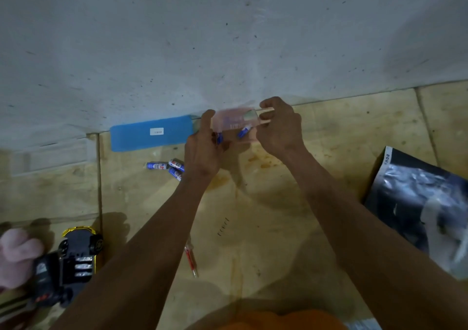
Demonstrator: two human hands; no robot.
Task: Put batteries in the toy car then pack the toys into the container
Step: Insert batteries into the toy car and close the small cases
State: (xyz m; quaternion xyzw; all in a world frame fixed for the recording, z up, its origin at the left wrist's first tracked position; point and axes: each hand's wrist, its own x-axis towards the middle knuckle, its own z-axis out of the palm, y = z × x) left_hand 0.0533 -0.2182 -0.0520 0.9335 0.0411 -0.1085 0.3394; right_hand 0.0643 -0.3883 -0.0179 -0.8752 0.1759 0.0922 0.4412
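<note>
both hands, left hand (202, 150) and right hand (279, 124), pinch a blurred clear battery pack (234, 122) above the floor's far edge; tip gently so batteries (166, 166) land together. toy car (78, 251) lies near-left.

One head view only, wide-angle, looking forward and steeply down from above the forearms. Both hands, left hand (202, 150) and right hand (281, 129), sit mid-frame, fairly near the lens. Wall (228, 38) fills the top half, tiled floor (253, 215) the bottom half. Edges bend from lens distortion. No second view to share with.
</note>
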